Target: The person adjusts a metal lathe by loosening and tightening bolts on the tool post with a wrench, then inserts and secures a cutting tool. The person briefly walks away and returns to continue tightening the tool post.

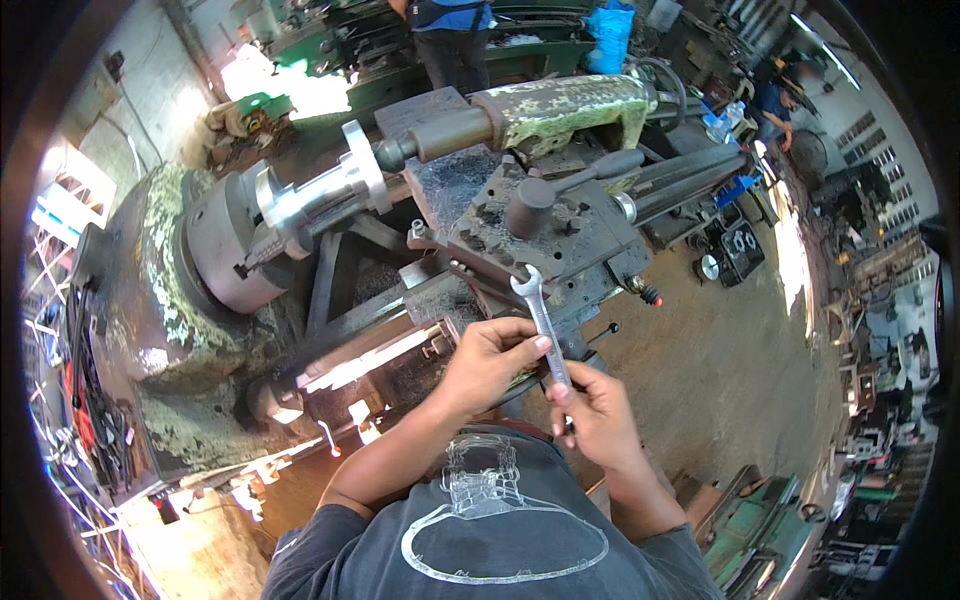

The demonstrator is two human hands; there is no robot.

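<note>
A silver combination wrench [541, 318] slants upward in front of my body, its open-ended jaw pointing toward the lathe's tool post [533, 205]. My left hand [490, 365] pinches the middle of the shank, thumb laid along it. Lower down, my right hand [595, 412] grips the wrench near its other end, which the fingers partly hide. Just beyond the jaw lies a dark tool holder [478, 265] clamped at the tool post. A shiny turned metal workpiece [325, 195] with flanges is held between the lathe chuck [232, 238] and the tailstock [570, 105].
The worn green headstock [165, 330] stands at the left. A red-tipped lever [652, 297] sticks out at the carriage's right. One person [450, 45] stands behind the lathe; another [775, 110] is at the far right. A green machine [745, 535] sits at lower right.
</note>
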